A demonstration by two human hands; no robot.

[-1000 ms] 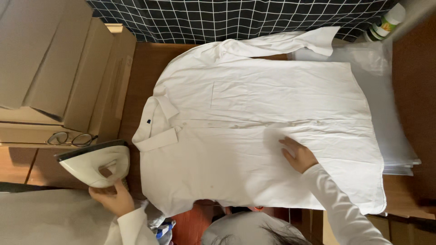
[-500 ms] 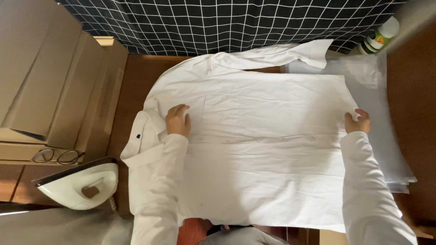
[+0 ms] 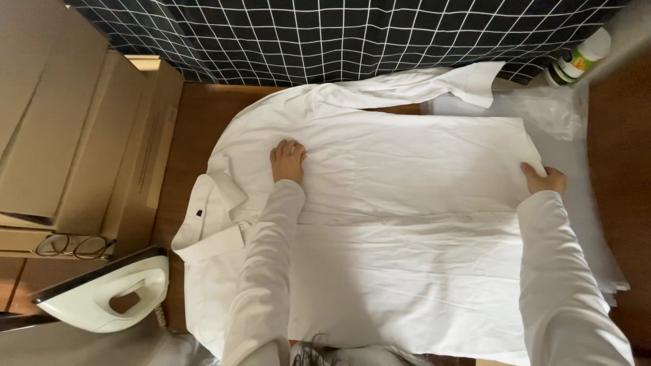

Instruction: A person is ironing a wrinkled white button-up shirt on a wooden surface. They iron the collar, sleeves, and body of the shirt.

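A white button-up shirt (image 3: 407,224) lies spread flat on a wooden table (image 3: 196,129), collar to the left, one sleeve folded across its far edge. My left hand (image 3: 287,160) rests palm down on the shirt near the shoulder, fingers spread. At the shirt's right hem, my right hand (image 3: 542,179) pinches the edge of the fabric. Both my arms are in white sleeves.
A white clothes iron (image 3: 102,295) stands at the near left. Glasses (image 3: 74,246) lie beside cardboard boxes (image 3: 68,135) on the left. A black checked cloth (image 3: 339,34) hangs at the back, a green-and-white bottle (image 3: 576,61) at the far right. Clear plastic (image 3: 583,156) lies under the shirt's right side.
My left hand let go of the iron and moved onto the shirt's shoulder. My right hand slid from the shirt's middle to its right hem and took hold of the edge.
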